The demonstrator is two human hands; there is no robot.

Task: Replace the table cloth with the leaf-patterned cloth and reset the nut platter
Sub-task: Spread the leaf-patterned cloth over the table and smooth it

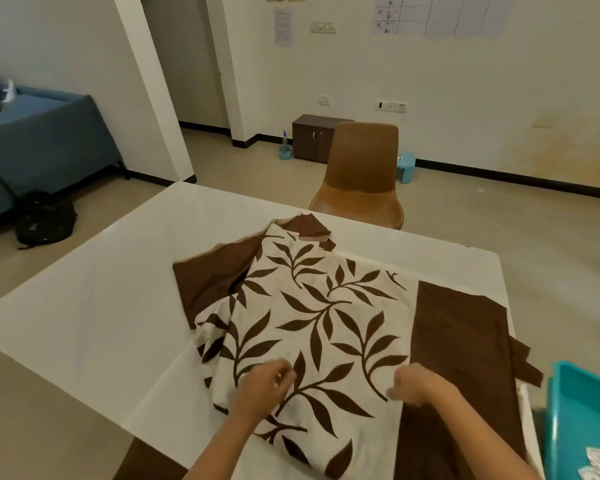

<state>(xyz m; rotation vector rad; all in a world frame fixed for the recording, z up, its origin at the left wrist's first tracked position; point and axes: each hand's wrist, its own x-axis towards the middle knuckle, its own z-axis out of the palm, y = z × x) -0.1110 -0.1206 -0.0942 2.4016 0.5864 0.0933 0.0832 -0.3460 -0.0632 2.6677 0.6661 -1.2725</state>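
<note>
The leaf-patterned cloth, cream with brown leaves and plain brown borders, lies partly folded on the white table. My left hand rests on its near left part with the fingers curled, pinching the fabric. On the near right edge of the patterned panel, beside the brown border, my right hand is closed in a loose fist on the cloth. No nut platter is in view.
A brown chair stands at the table's far side. A turquoise bin sits at the right edge, with white patterned items in it. A blue sofa and a black bag are on the left, a small cabinet by the wall.
</note>
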